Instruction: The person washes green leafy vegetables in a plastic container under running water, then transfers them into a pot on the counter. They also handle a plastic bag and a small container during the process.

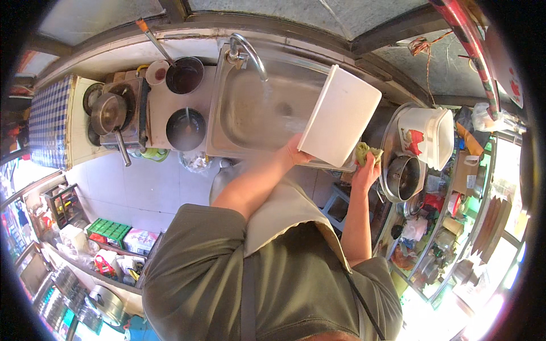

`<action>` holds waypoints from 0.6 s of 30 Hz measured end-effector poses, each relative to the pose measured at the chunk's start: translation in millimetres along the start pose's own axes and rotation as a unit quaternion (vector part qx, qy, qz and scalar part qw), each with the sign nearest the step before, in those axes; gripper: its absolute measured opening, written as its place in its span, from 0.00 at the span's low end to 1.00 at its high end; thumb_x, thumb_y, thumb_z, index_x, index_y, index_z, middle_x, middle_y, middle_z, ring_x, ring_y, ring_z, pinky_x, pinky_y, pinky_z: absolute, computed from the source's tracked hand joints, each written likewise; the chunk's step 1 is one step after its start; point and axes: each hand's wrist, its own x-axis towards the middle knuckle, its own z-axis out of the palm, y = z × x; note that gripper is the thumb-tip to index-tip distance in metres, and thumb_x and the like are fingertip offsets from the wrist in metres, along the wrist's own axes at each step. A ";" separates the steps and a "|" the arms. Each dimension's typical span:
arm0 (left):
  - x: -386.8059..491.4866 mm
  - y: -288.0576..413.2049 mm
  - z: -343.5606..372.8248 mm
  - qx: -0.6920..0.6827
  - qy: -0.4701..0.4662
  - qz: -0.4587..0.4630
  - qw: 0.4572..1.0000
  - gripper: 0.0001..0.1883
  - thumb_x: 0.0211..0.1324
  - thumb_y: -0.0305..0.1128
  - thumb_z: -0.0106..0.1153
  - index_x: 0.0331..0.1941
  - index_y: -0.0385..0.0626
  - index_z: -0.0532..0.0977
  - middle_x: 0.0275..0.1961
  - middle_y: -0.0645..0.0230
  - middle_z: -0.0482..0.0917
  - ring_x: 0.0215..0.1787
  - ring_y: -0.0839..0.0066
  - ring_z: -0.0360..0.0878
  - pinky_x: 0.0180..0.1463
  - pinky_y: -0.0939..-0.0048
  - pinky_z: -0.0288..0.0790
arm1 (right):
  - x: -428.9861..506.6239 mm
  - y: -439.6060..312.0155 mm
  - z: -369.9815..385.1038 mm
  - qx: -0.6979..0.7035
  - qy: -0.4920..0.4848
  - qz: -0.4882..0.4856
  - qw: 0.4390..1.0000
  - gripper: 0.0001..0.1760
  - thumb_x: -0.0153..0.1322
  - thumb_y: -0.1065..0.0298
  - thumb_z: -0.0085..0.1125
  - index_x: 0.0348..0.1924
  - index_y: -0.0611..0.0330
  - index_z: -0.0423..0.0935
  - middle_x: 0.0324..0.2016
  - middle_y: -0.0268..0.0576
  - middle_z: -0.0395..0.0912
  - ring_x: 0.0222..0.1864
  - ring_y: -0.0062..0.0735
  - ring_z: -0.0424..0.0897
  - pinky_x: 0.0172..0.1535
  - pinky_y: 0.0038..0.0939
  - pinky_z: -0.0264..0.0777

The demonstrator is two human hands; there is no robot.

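Observation:
My left hand [301, 150] grips the lower left rim of a white rectangular plastic container [343, 115], which is tilted over the right part of a stainless steel sink [251, 115]. Its inside faces away from view. Just right of the container's lower corner, my right hand [367, 172] holds a crumpled green cloth [367, 154]. A chrome faucet [251, 49] curves over the sink's left part, with water running from its spout.
Left of the sink stand two dark pots [184, 75] [185, 129] and a gas stove [138, 115] with a steel saucepan [108, 114]. At right, a large metal basin [386, 149] holds stacked white buckets [426, 136] and a metal pot [403, 178].

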 end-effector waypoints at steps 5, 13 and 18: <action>-47.8 -18.1 -48.2 -0.158 0.053 -0.153 0.974 0.11 0.64 0.28 0.53 0.48 0.39 0.76 0.40 0.56 0.83 0.44 0.56 0.85 0.50 0.51 0.83 | -5.2 -0.9 36.3 -0.109 -0.120 -0.094 0.982 0.10 0.73 0.70 0.60 0.45 0.63 0.79 0.37 0.33 0.81 0.37 0.20 0.76 0.41 0.22 0.72; -51.1 -14.0 -135.4 -0.093 0.456 -0.487 0.739 0.16 0.51 0.25 0.56 0.43 0.26 0.75 0.39 0.50 0.83 0.37 0.52 0.87 0.40 0.54 0.86 | -17.6 37.6 89.8 -0.179 -0.213 0.025 0.960 0.10 0.71 0.68 0.60 0.41 0.64 0.78 0.31 0.31 0.78 0.34 0.20 0.74 0.38 0.25 0.70; -45.2 9.5 -157.2 0.176 0.412 -0.437 0.780 0.16 0.48 0.32 0.58 0.39 0.30 0.78 0.40 0.46 0.84 0.43 0.51 0.86 0.45 0.53 0.80 | -10.9 64.3 89.9 -0.148 -0.207 0.109 0.961 0.12 0.69 0.67 0.59 0.40 0.67 0.80 0.32 0.36 0.80 0.34 0.25 0.78 0.40 0.29 0.73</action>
